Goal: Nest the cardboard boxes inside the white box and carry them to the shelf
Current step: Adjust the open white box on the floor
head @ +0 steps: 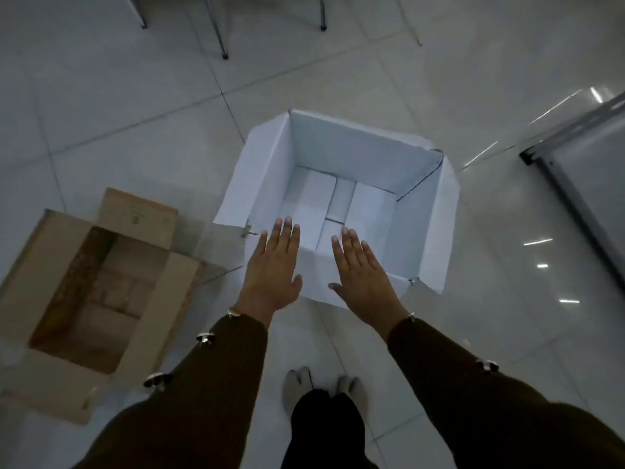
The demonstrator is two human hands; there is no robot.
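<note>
A large white box point(419, 214) stands open on the tiled floor ahead of me, its flaps folded outward and nothing inside it. To its left lies a brown cardboard box point(44, 265), also open, with its flaps spread. My left hand point(274, 269) and my right hand point(362, 272) hover flat, palms down and fingers stretched, over the near edge of the white box. Neither hand holds anything. I cannot tell whether they touch the near flap.
Metal chair legs point(223, 45) stand on the floor at the back. A metal-framed shelf or cabinet edge point(571, 184) runs along the right. My feet point(324, 390) are just behind the white box. The floor is glossy grey tile.
</note>
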